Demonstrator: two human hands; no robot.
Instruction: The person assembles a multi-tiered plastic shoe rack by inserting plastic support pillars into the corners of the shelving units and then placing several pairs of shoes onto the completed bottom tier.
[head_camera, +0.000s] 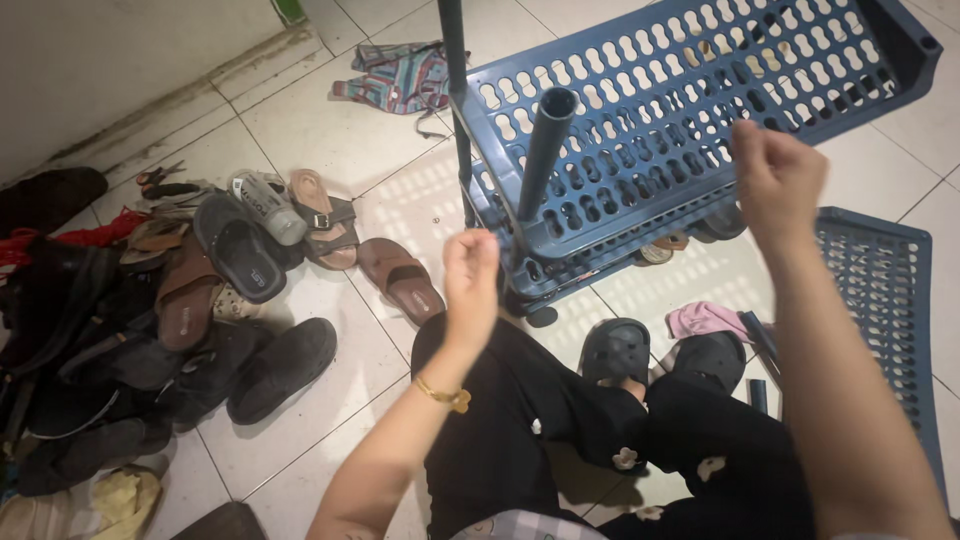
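Observation:
A blue perforated plastic rack shelf (690, 110) stands tilted in front of me on dark tube legs. One dark tube (545, 150) points up at me from its near corner. My left hand (470, 275) is closed in a fist just left of the shelf's lower near corner, with a gold bracelet on the wrist. My right hand (775, 175) is closed in a fist over the shelf's near edge, farther right. I cannot tell whether either fist grips a part of the rack. My legs in black trousers (520, 420) lie below.
A pile of sandals and slippers (220, 290) covers the tiled floor at the left. A second blue perforated shelf (880, 300) lies at the right. Black clogs (615, 350), a pink cloth (705, 320) and loose dark tubes (760, 345) sit near my feet. A patterned bag (400, 75) lies behind.

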